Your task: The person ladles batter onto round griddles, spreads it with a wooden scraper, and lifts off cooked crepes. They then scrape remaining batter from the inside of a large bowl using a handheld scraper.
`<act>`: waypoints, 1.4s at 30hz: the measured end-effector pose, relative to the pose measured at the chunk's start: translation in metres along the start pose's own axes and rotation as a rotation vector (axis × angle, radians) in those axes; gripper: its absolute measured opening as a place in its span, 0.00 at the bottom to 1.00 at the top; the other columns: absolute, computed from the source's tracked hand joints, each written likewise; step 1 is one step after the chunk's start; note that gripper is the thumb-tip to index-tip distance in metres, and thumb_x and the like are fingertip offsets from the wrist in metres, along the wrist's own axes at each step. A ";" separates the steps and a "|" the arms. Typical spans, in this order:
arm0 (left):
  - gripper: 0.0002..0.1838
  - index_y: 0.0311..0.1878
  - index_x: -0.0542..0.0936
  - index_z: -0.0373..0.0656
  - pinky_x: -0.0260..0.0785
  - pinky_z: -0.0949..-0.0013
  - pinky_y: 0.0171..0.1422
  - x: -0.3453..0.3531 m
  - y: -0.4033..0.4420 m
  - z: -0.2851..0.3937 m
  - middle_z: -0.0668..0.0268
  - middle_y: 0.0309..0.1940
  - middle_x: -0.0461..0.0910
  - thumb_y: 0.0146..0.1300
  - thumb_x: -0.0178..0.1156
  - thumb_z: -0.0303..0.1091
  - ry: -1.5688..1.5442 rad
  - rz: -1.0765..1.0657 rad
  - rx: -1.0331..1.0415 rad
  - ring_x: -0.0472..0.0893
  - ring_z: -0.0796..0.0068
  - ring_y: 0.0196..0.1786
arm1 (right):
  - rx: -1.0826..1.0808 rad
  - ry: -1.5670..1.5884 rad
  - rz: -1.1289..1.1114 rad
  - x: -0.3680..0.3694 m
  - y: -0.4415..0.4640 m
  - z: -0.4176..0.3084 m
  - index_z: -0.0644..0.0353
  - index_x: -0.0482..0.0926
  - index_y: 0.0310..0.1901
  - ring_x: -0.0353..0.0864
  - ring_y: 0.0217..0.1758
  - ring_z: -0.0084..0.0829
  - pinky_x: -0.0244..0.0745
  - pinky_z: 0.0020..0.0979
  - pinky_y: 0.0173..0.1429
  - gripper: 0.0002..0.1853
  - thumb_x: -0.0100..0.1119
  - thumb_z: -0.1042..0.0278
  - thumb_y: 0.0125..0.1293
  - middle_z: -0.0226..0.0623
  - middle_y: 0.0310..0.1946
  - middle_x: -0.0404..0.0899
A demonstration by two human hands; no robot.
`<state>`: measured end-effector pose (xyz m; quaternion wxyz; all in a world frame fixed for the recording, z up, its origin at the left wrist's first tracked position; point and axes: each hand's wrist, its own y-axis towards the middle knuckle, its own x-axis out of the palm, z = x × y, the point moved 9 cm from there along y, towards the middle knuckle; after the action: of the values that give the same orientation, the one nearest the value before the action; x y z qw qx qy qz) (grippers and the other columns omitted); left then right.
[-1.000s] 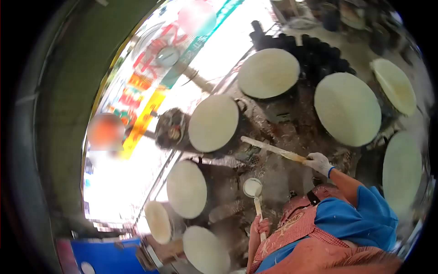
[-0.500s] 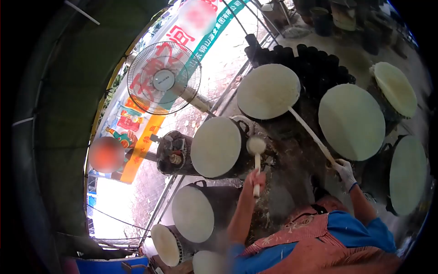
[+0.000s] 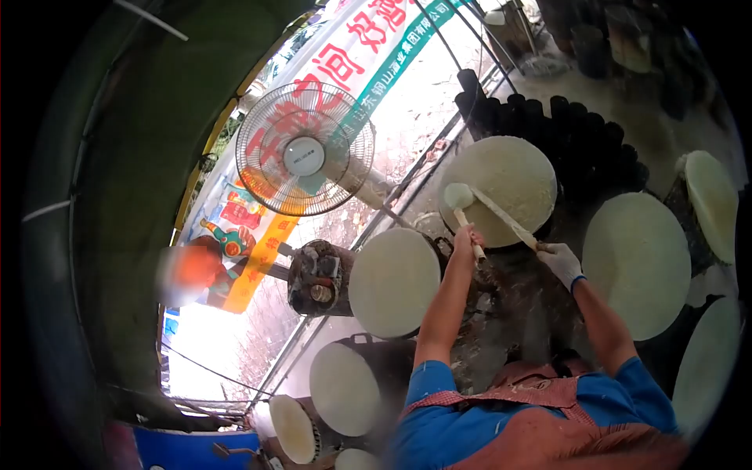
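My left hand (image 3: pixel 468 239), bare, is closed around the handle of a ladle (image 3: pixel 459 196). The ladle's round bowl, pale inside, is over the left edge of a large round griddle (image 3: pixel 521 176) covered with a pale, batter-like layer. On my right hand (image 3: pixel 559 265) is a white glove with a blue cuff, and its fingers wrap the near end of a long wooden stick (image 3: pixel 503 217). The stick slants across the same griddle, its far end close beside the ladle bowl. I cannot tell whether ladle and stick touch.
More pale-topped griddles stand around me: one at left (image 3: pixel 395 282), one at right (image 3: pixel 638 266), others lower left and far right. Black cylinders (image 3: pixel 560 129) are stacked behind the far griddle. A standing fan (image 3: pixel 305 157) and a small stove-like drum (image 3: pixel 317 278) are at left.
Both hands have moved forward to the far griddle. The ladle went from beside the left griddle to over the far one, and the stick's end has shifted left across it. The view has shifted.
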<state>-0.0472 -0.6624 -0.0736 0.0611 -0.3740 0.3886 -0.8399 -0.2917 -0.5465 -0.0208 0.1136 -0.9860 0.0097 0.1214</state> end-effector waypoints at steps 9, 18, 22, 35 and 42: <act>0.17 0.25 0.61 0.48 0.52 0.80 0.13 -0.027 -0.050 0.037 0.75 0.13 0.56 0.67 0.52 0.40 -0.033 -0.275 -0.088 0.59 0.84 0.13 | 0.286 0.563 -0.092 0.050 -0.031 0.001 0.67 0.79 0.50 0.76 0.31 0.17 0.71 0.21 0.36 0.16 0.61 0.71 0.61 0.29 0.34 0.81; 0.17 0.28 0.64 0.46 0.50 0.79 0.12 -0.072 -0.208 0.016 0.76 0.14 0.57 0.68 0.52 0.45 -0.580 -0.387 -0.557 0.56 0.85 0.11 | 0.052 -0.251 0.139 0.039 -0.031 -0.019 0.63 0.79 0.49 0.81 0.39 0.30 0.73 0.28 0.44 0.16 0.57 0.64 0.62 0.37 0.37 0.83; 0.23 0.25 0.64 0.51 0.49 0.74 0.13 -0.141 -0.236 -0.005 0.77 0.10 0.58 0.67 0.44 0.59 -0.143 -0.669 -0.332 0.60 0.81 0.11 | -0.003 -0.468 0.227 0.024 -0.041 -0.049 0.57 0.81 0.47 0.82 0.39 0.44 0.74 0.38 0.43 0.17 0.57 0.58 0.60 0.45 0.37 0.82; 0.19 0.29 0.68 0.46 0.50 0.73 0.13 -0.274 -0.262 -0.193 0.75 0.13 0.57 0.69 0.46 0.51 0.141 -0.103 -0.811 0.57 0.80 0.12 | 0.250 -0.150 0.274 -0.037 -0.230 0.067 0.58 0.82 0.41 0.82 0.37 0.35 0.74 0.33 0.44 0.17 0.59 0.54 0.58 0.43 0.34 0.83; 0.17 0.33 0.72 0.45 0.57 0.72 0.19 -0.249 -0.294 -0.331 0.75 0.17 0.63 0.67 0.51 0.50 -0.013 -0.345 -1.091 0.64 0.79 0.18 | 0.358 -0.333 0.903 -0.197 -0.425 0.133 0.58 0.81 0.43 0.81 0.42 0.44 0.74 0.38 0.46 0.19 0.59 0.51 0.58 0.48 0.36 0.81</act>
<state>-0.0386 -0.1607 -0.1513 -0.2766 -0.4146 0.6988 -0.5131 -0.4941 -0.1042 -0.0048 0.2168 -0.8160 0.4370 0.3102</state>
